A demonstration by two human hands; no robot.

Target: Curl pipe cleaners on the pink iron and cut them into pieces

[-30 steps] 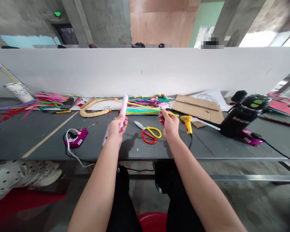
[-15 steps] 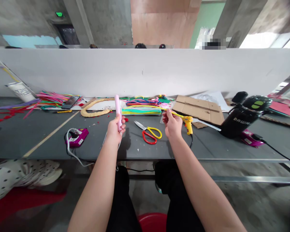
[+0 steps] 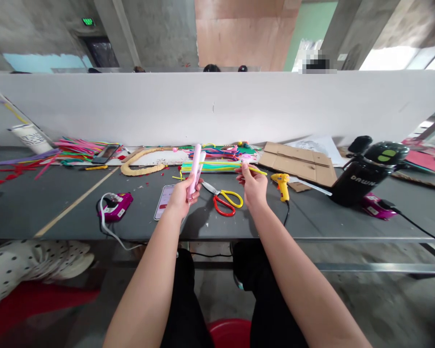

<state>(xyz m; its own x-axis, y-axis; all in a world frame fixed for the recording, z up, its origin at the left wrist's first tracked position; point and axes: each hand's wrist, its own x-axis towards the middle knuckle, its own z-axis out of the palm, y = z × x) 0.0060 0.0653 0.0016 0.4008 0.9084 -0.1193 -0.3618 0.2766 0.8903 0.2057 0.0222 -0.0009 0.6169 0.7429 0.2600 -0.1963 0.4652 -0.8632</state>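
My left hand (image 3: 182, 195) is closed around a pink hair straightener (image 3: 195, 166), held upright with its two arms showing. Between finger and thumb, my right hand (image 3: 252, 182) pinches a yellow pipe cleaner (image 3: 258, 170). This strand runs leftward to the straightener, and a yellow end shows on its far side; whether the arms clamp it I cannot tell. Scissors (image 3: 223, 199) with one red and one yellow handle lie on the table between my hands. Behind them is a bundle of green and yellow pipe cleaners (image 3: 217, 167). A phone (image 3: 164, 203) lies beside my left hand, partly covered.
A yellow glue gun (image 3: 282, 186) lies right of my right hand, before a cardboard sheet (image 3: 297, 164). Farther right stands a black tumbler (image 3: 366, 174). At left are a purple power strip (image 3: 118, 208) and a curved tan piece (image 3: 130, 166). A white partition (image 3: 213, 106) closes the back.
My left hand has moved right with the straightener, which now tilts and shows both arms. The phone has come into view. My right hand has shifted slightly left with the yellow pipe cleaner.
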